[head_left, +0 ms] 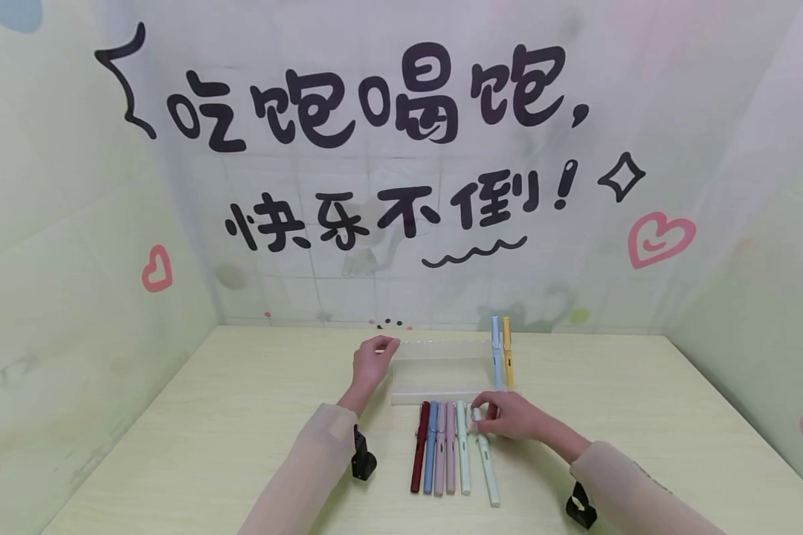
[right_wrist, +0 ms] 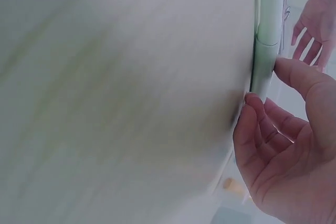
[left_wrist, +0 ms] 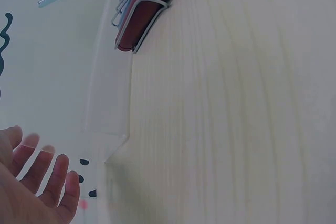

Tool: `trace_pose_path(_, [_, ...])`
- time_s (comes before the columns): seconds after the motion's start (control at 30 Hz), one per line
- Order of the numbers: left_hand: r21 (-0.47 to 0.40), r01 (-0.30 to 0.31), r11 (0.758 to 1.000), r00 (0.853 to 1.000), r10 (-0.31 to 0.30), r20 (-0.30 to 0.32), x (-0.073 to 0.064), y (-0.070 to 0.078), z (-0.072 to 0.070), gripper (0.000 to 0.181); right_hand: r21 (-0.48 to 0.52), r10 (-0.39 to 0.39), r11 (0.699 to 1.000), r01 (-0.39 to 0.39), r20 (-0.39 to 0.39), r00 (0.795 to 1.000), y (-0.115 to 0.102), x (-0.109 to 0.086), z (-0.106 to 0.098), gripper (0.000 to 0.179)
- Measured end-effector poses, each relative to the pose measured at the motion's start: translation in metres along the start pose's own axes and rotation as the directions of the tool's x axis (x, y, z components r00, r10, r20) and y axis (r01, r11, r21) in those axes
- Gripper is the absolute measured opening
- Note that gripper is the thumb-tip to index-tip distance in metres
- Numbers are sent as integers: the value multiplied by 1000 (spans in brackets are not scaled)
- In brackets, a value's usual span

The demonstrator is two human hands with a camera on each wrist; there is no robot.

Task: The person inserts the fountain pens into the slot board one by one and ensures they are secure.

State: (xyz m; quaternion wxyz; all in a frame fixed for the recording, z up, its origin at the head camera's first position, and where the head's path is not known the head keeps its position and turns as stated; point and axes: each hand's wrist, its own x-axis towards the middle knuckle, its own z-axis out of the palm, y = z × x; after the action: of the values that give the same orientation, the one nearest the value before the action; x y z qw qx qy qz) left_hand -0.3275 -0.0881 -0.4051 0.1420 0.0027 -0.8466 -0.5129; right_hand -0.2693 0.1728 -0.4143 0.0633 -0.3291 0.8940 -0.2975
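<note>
My left hand (head_left: 372,362) holds the back left corner of a clear plastic pen stand (head_left: 442,399). In the left wrist view, some of its fingertips show through the clear panel. My right hand (head_left: 511,414) pinches the far end of a pale green capped pen (head_left: 488,472), which lies slanted on the table. To its left, side by side, lie another pale green pen (head_left: 464,453), two mauve pens (head_left: 450,446), a blue pen (head_left: 431,453) and a dark red pen (head_left: 419,449). A light blue pen (head_left: 496,345) and a yellow pen (head_left: 507,349) rest at the stand's right end.
The pale wood-grain table (head_left: 241,446) meets a printed backdrop (head_left: 401,297) with large black lettering behind the stand. Side panels (head_left: 763,297) close in the table on the left and right. A black wrist mount (head_left: 363,457) hangs by each sleeve.
</note>
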Motion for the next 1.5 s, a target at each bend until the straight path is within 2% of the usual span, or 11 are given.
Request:
trace_pose_path(0.17, [-2, 0, 1000, 1000, 0, 0, 0, 0, 0, 24, -17, 23, 1000, -23, 2, 1000, -1, -1, -1, 23])
trace_pose_path(0.43, [6, -11, 1000, 1000, 11, 0, 0, -1, 0, 25, -96, 27, 995, -33, -66, 997, -1, 0, 1, 14])
trace_pose_path(0.73, [3, -21, 1000, 1000, 21, -4, 1, -2, 0, 25, -88, 47, 994, -58, -128, 991, 0, 0, 3, 10])
trace_pose_path(1.0, [-6, 0, 1000, 1000, 0, -4, 1, -1, 0, 25, -27, 38, 999, -43, -167, 985, 3, -1, 2, 11])
trace_pose_path(1.3, [-6, -5, 1000, 1000, 5, -6, 0, 0, 0, 26, 106, 25, 994, -11, -130, 991, 10, -1, -1, 15])
trace_pose_path(1.5, [-11, -13, 1000, 1000, 13, -7, 0, -1, 0, 25, 185, 43, 982, -24, -104, 994, 8, -1, -5, 19])
